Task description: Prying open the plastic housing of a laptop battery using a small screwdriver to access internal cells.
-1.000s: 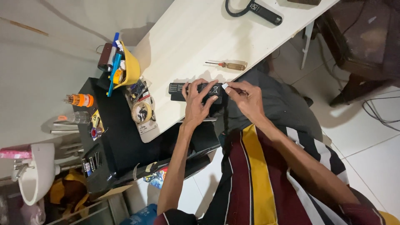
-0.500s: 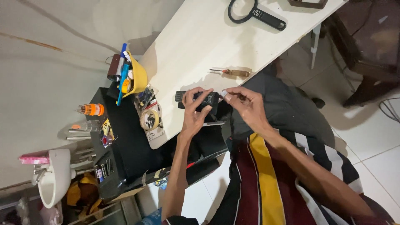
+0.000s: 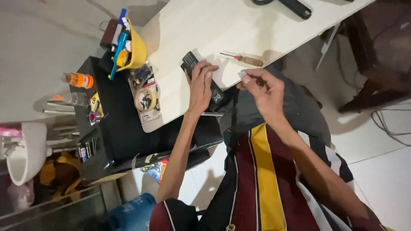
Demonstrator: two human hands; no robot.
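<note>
Landmark: pale wooden table [image 3: 239, 30], seen from above by the head camera.

Left hand [image 3: 201, 85] — laid flat on a black oblong device [image 3: 205, 81] that rests at the table's near edge; fingers extended and close together, pressing down on the device rather than curled round it. Part of the device shows beyond the fingertips and part below the palm.

Right hand [image 3: 265, 92] — raised just off the table's near edge, beside the device but not touching it. Thumb and forefinger pinched on a small pale piece [image 3: 242, 74]; the other fingers loosely curled. What the piece is cannot be told.

Screwdriver [image 3: 246, 59] — amber handle, thin shaft, lying on the table just beyond the right hand, untouched.

Yellow cup [image 3: 133, 49] — at the table's left end, tipped on its side, with blue pens [image 3: 116, 45] sticking out.

Roll of tape [image 3: 145, 100] — on a flat packet at the table's left corner, near the left forearm.

Black cabinet [image 3: 115, 124] — against the table's left end, lower than the tabletop; an orange bottle [image 3: 79, 80] lies on it.

Black handled tool [image 3: 295, 6] — at the table's far edge, partly cut off by the frame.

Blue canister [image 3: 132, 211] — on the floor, below the table's near-left corner.
</note>
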